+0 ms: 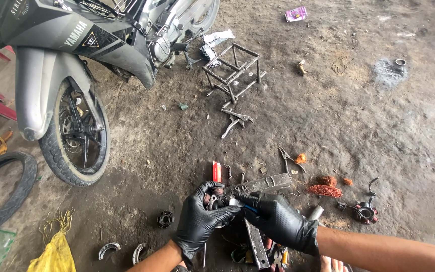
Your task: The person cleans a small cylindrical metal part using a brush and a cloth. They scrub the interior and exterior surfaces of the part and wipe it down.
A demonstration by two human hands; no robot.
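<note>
Both my hands wear black gloves and meet low in the middle of the head view. My left hand (201,217) grips a small round wound coil part (214,199) with copper windings. My right hand (277,221) pinches a thin blue-and-white tool (238,204) whose tip touches that coil. Just beyond them a grey metal bar (263,183) lies on the ground, with another metal strip (256,243) under my right wrist.
A grey motorcycle (71,55) with its front wheel (79,136) stands upper left, a loose tyre (6,191) beside it. A metal frame stand (232,70), pliers (287,160), copper wire clumps (324,190), a second coil (365,211), brake shoes (110,249) and a yellow bag (54,254) litter the dirty concrete.
</note>
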